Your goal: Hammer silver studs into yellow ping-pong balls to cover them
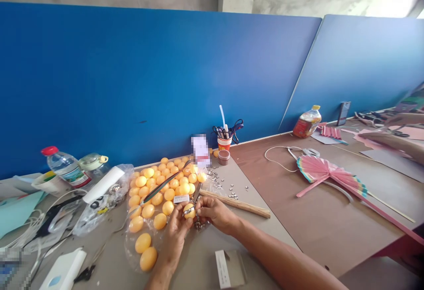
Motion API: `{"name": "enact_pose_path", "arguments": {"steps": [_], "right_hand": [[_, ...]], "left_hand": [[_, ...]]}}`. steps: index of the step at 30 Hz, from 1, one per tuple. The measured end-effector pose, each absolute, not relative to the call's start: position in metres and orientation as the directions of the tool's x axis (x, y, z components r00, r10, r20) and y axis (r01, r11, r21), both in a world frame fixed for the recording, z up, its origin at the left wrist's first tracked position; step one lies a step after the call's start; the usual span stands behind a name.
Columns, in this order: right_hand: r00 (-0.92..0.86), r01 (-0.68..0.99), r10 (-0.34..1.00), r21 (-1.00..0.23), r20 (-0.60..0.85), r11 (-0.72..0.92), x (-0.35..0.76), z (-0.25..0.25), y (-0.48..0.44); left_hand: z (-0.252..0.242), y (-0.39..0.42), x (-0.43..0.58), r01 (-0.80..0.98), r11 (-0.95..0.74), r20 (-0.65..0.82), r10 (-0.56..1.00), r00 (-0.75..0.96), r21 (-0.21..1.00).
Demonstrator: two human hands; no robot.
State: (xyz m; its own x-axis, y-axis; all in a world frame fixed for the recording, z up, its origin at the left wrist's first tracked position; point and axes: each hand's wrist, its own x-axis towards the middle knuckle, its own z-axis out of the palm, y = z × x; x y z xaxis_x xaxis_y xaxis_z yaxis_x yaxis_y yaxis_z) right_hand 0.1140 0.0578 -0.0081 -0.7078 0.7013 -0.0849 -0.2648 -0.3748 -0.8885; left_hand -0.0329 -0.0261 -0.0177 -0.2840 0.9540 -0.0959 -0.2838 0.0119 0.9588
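Observation:
Between the thumb and fingers of my left hand (176,230) is an orange ping-pong ball (190,215) with a band of small shiny metal pieces across it. My right hand (215,214) is closed in a pinch at the ball's right side; whatever its fingertips hold is too small to make out. Just below the hands lies a little heap of silvery metal pieces (198,225). Many more orange balls (160,221) rest on clear plastic to the left, with dark tweezers (165,183) lying across them. A wooden stick (245,204) sits beyond my right hand.
Loose metal bits (233,195) are scattered near a small round tub (224,157) and a cup of tools (224,143). An opened small box (231,269) lies in front. Bottles and cables crowd the left; a pink paper fan (327,173) and another person's arm (397,142) are right.

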Motion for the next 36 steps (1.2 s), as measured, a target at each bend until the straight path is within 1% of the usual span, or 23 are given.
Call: {"name": "enact_pose_path", "arguments": {"steps": [7, 23, 31, 36], "right_hand": [[-0.718, -0.243, 0.688, -0.888, -0.105, -0.39, 0.114, -0.0104, 0.06], [-0.736, -0.233, 0.672, -0.9, -0.085, -0.369, 0.1162, -0.0102, 0.0623], [-0.733, -0.178, 0.663, -0.899, -0.149, -0.399, 0.1177, -0.0059, 0.0629], [-0.729, -0.162, 0.663, -0.898, -0.17, -0.408, 0.1184, -0.0033, 0.0628]], "left_hand": [[-0.0159, -0.0264, -0.0332, -0.269, 0.015, -0.095, 0.954, -0.284, 0.963], [-0.0157, -0.0277, -0.0339, -0.244, 0.027, -0.089, 0.964, -0.249, 0.969], [-0.0125, -0.0293, -0.0332, -0.23, 0.035, -0.088, 0.97, -0.226, 0.973], [-0.0193, -0.0292, -0.0359, -0.184, 0.033, -0.081, 0.963, -0.256, 0.982]]}}
